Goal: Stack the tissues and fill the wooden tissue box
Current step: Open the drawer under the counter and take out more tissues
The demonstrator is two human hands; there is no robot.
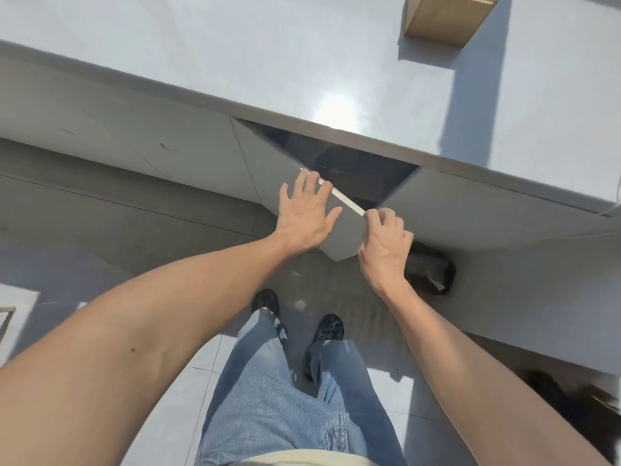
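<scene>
A brown wooden tissue box (pixel 447 18) stands at the far right of the white counter (pixel 235 62), partly cut off by the top of the view. No tissues are visible. Below the counter edge a grey cabinet door (pixel 265 163) is swung partly open, showing a dark interior (pixel 353 169). My left hand (pixel 304 216) lies flat on the door's face with spread fingers, the fingertips reaching its pale free edge. My right hand (pixel 386 243) is closed on the lower end of that same edge.
Closed grey cabinet fronts run along both sides of the open door. A dark bag (pixel 430 270) lies on the floor just right of the door. My legs in jeans and dark shoes (pixel 331 326) stand on the tiled floor below.
</scene>
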